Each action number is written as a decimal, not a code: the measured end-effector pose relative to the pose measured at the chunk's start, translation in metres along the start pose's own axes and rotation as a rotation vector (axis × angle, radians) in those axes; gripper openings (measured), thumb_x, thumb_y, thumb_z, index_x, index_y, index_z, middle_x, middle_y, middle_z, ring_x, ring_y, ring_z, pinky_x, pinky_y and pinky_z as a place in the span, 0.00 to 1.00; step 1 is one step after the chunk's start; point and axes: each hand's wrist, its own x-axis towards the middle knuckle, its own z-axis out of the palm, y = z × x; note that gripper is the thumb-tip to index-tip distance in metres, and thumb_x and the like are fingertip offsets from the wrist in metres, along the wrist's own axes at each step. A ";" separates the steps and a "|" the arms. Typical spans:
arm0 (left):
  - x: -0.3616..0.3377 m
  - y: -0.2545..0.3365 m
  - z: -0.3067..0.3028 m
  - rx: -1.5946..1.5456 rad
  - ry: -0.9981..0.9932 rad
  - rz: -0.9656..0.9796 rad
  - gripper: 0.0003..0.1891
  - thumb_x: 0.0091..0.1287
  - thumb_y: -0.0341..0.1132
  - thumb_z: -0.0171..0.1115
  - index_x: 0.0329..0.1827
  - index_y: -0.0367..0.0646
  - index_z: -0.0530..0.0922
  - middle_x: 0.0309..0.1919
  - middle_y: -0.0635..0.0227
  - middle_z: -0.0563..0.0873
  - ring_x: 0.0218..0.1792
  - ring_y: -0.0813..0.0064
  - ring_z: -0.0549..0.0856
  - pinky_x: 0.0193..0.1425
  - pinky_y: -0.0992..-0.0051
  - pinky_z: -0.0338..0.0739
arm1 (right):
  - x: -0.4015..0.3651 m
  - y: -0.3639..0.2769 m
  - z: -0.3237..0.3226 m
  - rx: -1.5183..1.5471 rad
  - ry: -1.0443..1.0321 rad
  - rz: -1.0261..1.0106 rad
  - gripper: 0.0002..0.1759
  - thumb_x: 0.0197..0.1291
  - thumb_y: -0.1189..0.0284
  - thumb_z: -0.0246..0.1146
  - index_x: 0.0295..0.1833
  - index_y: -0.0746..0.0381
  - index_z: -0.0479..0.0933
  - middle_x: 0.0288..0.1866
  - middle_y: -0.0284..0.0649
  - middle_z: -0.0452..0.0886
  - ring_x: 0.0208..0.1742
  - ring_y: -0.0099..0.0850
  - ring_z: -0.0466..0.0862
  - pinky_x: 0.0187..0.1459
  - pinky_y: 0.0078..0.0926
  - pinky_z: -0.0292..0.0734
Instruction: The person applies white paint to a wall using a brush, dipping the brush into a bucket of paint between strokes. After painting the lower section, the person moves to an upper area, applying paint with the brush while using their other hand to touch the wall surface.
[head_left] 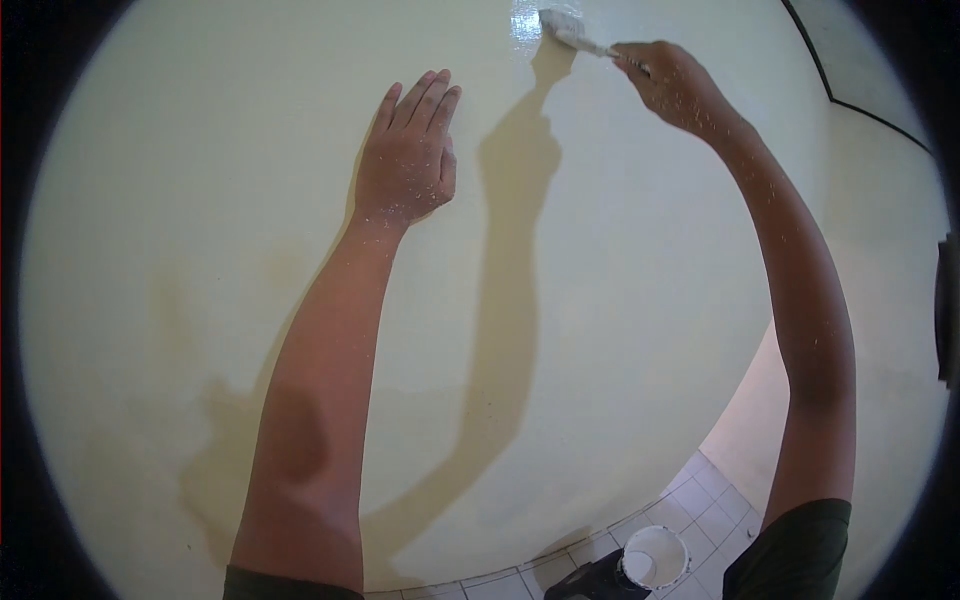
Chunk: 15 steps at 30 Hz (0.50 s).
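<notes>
My left hand lies flat against the pale yellow wall, fingers stretched upward and holding nothing. Higher up and to the right, my right hand is closed round the handle of a paintbrush. The brush points left, and its whitish bristles touch the wall near the top edge of the view, beside a shiny wet-looking patch. Small white specks dot both hands and forearms. A shadow of the right arm and brush falls on the wall between my arms.
A white bucket stands low on the right by a dark object, on the tiled floor. The wall's edge is at the right, with another pale wall beyond. A dark object sits at the far right.
</notes>
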 end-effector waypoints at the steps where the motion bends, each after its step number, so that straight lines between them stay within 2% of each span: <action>1: 0.000 0.000 0.000 0.001 -0.003 -0.001 0.32 0.71 0.31 0.54 0.80 0.45 0.67 0.82 0.66 0.68 0.83 0.68 0.65 0.90 0.56 0.55 | -0.010 0.002 0.003 0.018 -0.009 -0.056 0.15 0.77 0.65 0.60 0.59 0.60 0.85 0.44 0.54 0.88 0.46 0.56 0.87 0.49 0.54 0.81; 4: -0.001 -0.001 0.001 -0.017 -0.010 -0.003 0.32 0.71 0.31 0.54 0.81 0.45 0.66 0.82 0.67 0.67 0.83 0.68 0.64 0.90 0.57 0.54 | -0.041 -0.011 0.004 0.072 -0.124 0.007 0.14 0.77 0.66 0.61 0.59 0.60 0.85 0.41 0.54 0.88 0.42 0.55 0.87 0.47 0.52 0.81; 6: 0.000 -0.001 0.001 -0.008 -0.001 0.000 0.32 0.71 0.32 0.54 0.81 0.45 0.67 0.82 0.67 0.68 0.83 0.69 0.64 0.90 0.57 0.54 | -0.056 -0.019 -0.003 0.121 -0.246 0.053 0.14 0.77 0.67 0.61 0.59 0.60 0.85 0.36 0.52 0.87 0.33 0.49 0.85 0.42 0.48 0.81; 8: 0.000 -0.002 0.003 0.028 0.014 0.015 0.31 0.71 0.35 0.54 0.79 0.44 0.70 0.81 0.67 0.69 0.83 0.69 0.65 0.90 0.57 0.54 | -0.068 -0.027 -0.014 0.140 -0.377 0.048 0.12 0.76 0.67 0.62 0.55 0.61 0.85 0.35 0.52 0.87 0.34 0.49 0.85 0.42 0.49 0.81; 11: 0.002 0.000 -0.004 0.004 -0.063 0.002 0.33 0.72 0.32 0.52 0.83 0.45 0.64 0.84 0.67 0.64 0.84 0.68 0.62 0.91 0.57 0.50 | -0.088 -0.028 -0.013 0.215 -0.479 0.016 0.10 0.75 0.67 0.63 0.50 0.62 0.84 0.34 0.51 0.86 0.36 0.50 0.86 0.43 0.50 0.81; 15: 0.002 0.003 -0.008 -0.007 -0.061 0.014 0.33 0.72 0.31 0.51 0.83 0.45 0.64 0.84 0.67 0.64 0.84 0.68 0.62 0.91 0.56 0.50 | -0.110 -0.044 -0.020 0.132 -0.653 -0.063 0.10 0.75 0.68 0.62 0.45 0.62 0.84 0.35 0.50 0.85 0.41 0.51 0.87 0.45 0.53 0.82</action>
